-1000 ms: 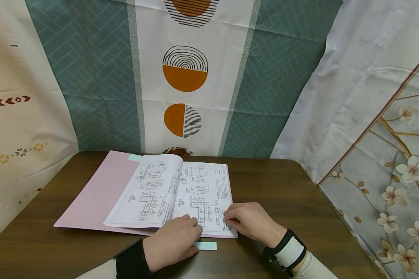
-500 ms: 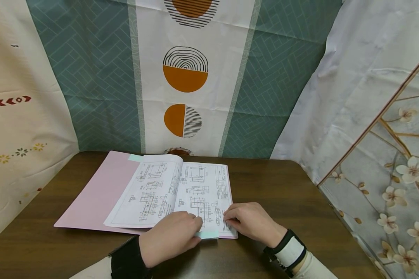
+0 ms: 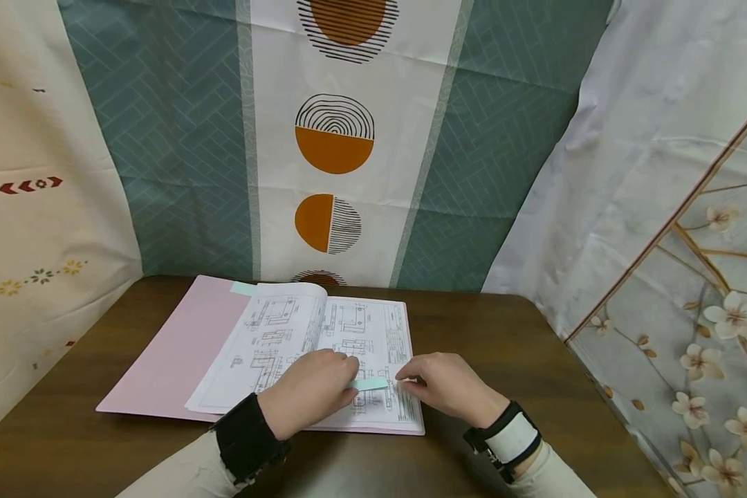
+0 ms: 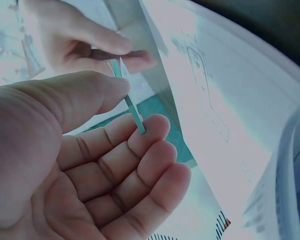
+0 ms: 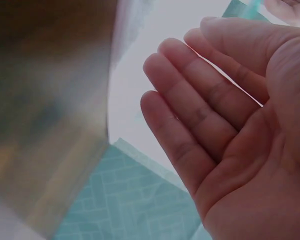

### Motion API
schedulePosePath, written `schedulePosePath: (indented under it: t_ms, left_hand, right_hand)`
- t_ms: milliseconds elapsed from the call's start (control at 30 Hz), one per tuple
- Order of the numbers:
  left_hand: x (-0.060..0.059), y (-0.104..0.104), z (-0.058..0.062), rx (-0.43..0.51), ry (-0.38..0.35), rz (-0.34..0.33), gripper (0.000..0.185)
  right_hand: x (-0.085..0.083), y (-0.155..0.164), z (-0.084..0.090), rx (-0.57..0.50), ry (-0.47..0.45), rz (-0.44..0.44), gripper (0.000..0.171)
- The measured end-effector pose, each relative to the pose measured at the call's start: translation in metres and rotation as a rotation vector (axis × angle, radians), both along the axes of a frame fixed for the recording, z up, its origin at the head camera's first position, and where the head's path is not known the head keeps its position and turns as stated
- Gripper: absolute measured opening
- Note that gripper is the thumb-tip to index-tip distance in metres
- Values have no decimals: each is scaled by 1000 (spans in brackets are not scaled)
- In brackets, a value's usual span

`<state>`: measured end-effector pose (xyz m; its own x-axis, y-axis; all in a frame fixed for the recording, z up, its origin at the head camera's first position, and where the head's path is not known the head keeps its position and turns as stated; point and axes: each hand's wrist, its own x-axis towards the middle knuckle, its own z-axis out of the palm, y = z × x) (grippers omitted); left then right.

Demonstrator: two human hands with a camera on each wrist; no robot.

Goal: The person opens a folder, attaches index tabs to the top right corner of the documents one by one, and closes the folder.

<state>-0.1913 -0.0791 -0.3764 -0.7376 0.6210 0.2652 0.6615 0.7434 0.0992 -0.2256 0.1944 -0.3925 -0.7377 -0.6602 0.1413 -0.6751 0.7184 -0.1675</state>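
Left hand (image 3: 308,393) pinches mint strip (image 3: 370,384) thumb-to-fingers over drawing pages (image 3: 274,339); right hand (image 3: 443,384) fingers relaxed, fingertips on page, just beside strip.

The left hand (image 3: 308,391) covers part of the drawings on the white paper sheets (image 3: 348,346), so those lines cannot be seen. It also hides the left end of the thin pale green paper strip (image 3: 369,384). The print on the sheets is too small to read. In the right wrist view, the brown area at 9 o'clock is a blur, and the right hand (image 5: 230,125) is cut off at 3 o'clock. In the left wrist view, the left hand's wrist is cut off at 7 o'clock.
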Motion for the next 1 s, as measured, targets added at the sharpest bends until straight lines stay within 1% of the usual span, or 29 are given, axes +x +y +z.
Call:
schedulePosePath:
  t_ms: [100, 200, 300, 400, 500, 667, 800, 1000]
  left_hand:
    - [-4, -1, -2, -3, 8, 30, 24]
    - [-8, -2, -4, 0, 17, 47, 25]
    - [-11, -2, -7, 3, 33, 43, 26]
    - [-12, -1, -7, 4, 48, 35, 26]
    - [-12, -1, -6, 7, 58, 30, 26]
    - [-11, -1, -4, 13, 73, 6, 26]
    - [-10, -1, -5, 23, 62, 3, 26]
    - [-10, -2, -6, 27, 49, 11, 32]
  right_hand:
    - [-1, -7, 8, -6, 13, -14, 26]
    - [-2, -14, 14, -18, 4, -9, 36]
    - [-2, -21, 14, -17, -12, 4, 44]
    - [-2, -26, 12, -25, -8, 30, 47]
    - [-2, -29, 9, -49, 17, 52, 45]
    - [-2, -33, 6, -65, 62, 65, 34]
    - [-1, -34, 5, -66, 86, 71, 26]
    - [0, -34, 5, -84, 95, 61, 24]
